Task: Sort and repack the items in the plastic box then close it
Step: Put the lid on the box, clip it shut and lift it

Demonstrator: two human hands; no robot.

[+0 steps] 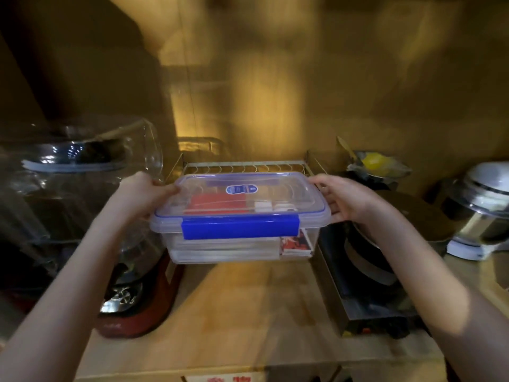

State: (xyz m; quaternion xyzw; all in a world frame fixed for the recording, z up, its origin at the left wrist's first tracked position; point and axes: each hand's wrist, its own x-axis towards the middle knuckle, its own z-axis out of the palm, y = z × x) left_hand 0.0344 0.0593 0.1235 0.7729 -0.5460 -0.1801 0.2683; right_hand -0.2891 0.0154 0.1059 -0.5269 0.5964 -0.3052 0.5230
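Observation:
A clear plastic box (242, 249) with a clear lid (289, 194) and a blue front clip (239, 227) is held in the air above a wooden shelf (248, 312). The lid is on and the blue clip is folded down. Through the plastic I see a red packet (214, 202), small white pieces (261, 206) and a red-and-white card (294, 242). My left hand (146, 193) grips the box's left end. My right hand (347, 198) grips its right end.
A blender with a glass jug on a red base (132, 307) stands at the left. A white wire rack (242, 168) sits behind the box. A portable gas stove holding a pan (369, 271) is at the right, with a steel appliance (479, 213) and a yellow object in plastic (374, 162) beyond.

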